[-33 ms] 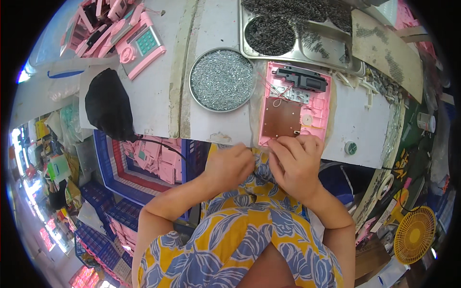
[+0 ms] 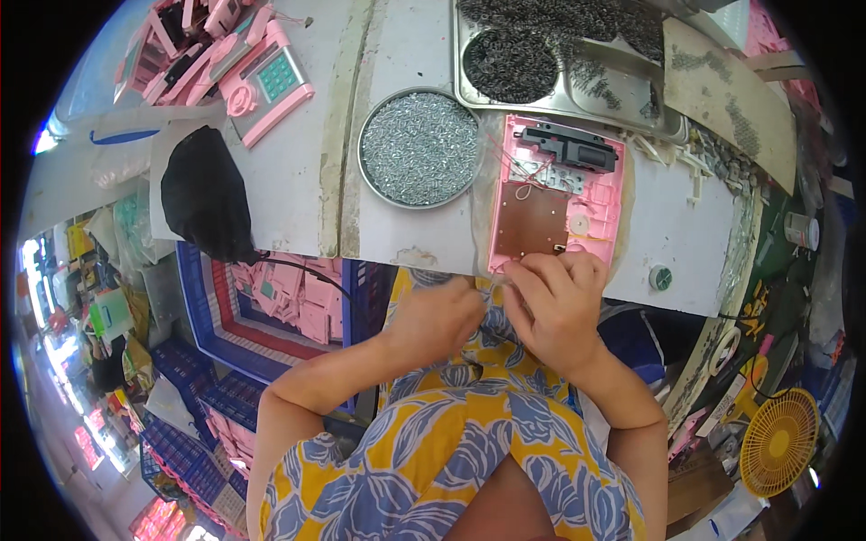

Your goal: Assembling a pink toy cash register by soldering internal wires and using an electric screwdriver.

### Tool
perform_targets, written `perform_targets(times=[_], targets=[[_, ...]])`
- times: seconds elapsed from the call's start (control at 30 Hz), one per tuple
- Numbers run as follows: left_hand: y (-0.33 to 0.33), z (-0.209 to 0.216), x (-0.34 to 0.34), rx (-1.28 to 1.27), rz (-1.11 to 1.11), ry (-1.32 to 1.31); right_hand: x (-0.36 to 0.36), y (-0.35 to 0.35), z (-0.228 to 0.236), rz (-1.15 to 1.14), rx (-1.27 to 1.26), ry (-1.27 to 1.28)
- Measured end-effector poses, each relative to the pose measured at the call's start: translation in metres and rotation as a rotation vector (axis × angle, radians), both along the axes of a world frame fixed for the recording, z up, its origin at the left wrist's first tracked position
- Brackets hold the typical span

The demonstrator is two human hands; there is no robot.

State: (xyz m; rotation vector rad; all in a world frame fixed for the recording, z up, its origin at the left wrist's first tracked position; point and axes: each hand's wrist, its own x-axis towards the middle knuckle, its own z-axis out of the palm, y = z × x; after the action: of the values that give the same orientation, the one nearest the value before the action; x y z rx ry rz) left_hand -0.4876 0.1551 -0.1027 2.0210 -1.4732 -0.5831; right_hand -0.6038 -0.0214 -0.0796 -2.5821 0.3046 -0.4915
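Note:
A pink plastic housing [image 2: 600,194] lies open on the white table in front of me. It holds a brown circuit board [image 2: 532,221], a dark grey mechanism [image 2: 568,147] and thin loose wires. My right hand [image 2: 559,302] is at its near edge, fingers bent over the rim and thumb just below; the fingertips are partly hidden. Left of it, just off the table's front edge, my left hand [image 2: 436,317] is closed with fingers curled inward. Whatever it may hold is hidden.
Beyond my left hand stands a round dish of small silvery screws [image 2: 419,149]. A metal tray [image 2: 622,99] holds many small dark parts. Pink devices [image 2: 271,86] are piled far left, near a black cloth-like bundle [image 2: 206,194]. Below is a blue crate [image 2: 221,338]; a small green-topped disc [image 2: 660,277] sits right.
My left hand has dropped slightly toward me and a little to the right, its fingers curled tighter. The right hand stays at the housing's near edge.

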Motion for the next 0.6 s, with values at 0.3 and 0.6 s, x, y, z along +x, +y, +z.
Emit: perform_targets(times=[0.3,0.6], targets=[[-0.039,0.022,0.05,-0.294,-0.098,0.092,0.004,0.005,0.002,-0.022,-0.015,0.087],[-0.049,-0.002,0.069,-0.231,-0.358,0.193,0.053,-0.278,0.082,-0.291,0.38,-0.161]])
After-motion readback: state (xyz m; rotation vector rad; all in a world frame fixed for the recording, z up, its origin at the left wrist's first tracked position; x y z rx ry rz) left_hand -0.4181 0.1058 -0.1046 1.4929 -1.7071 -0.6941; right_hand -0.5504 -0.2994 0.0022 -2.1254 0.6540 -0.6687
